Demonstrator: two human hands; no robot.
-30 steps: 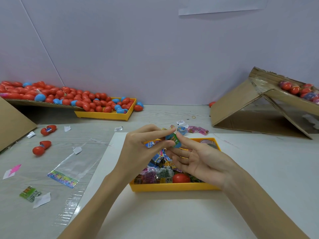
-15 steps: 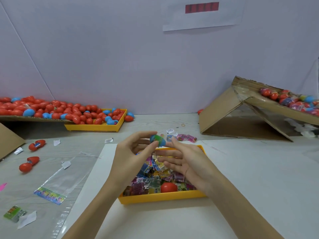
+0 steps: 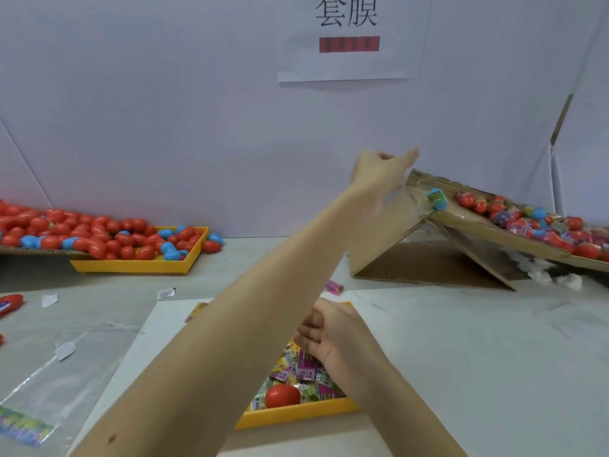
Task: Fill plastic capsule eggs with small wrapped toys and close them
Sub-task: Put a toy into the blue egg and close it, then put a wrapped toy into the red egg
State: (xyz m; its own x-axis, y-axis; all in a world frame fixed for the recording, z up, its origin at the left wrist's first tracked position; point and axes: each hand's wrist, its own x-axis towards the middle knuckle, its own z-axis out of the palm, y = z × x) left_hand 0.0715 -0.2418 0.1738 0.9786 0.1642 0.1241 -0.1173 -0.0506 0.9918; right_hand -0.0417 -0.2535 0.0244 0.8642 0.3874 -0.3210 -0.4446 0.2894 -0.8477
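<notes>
My left hand is stretched far out to the upper right with its fingers apart and nothing in it. Just beyond it a blue capsule egg with a green and yellow wrap lies at the top of a sloping cardboard ramp, free of the hand. My right hand hovers over the yellow tray, fingers loosely bent, fingertips hidden behind my left forearm. The tray holds several small wrapped toys and one red egg.
Further down the ramp lie several filled eggs. At the back left a second yellow tray and a cardboard sheet hold many red and blue eggs. A clear plastic bag and paper scraps lie at the left.
Both hands were together over the tray, holding the blue egg. My left hand has since swung up to the right and let the egg go onto the ramp. The view tilted upward.
</notes>
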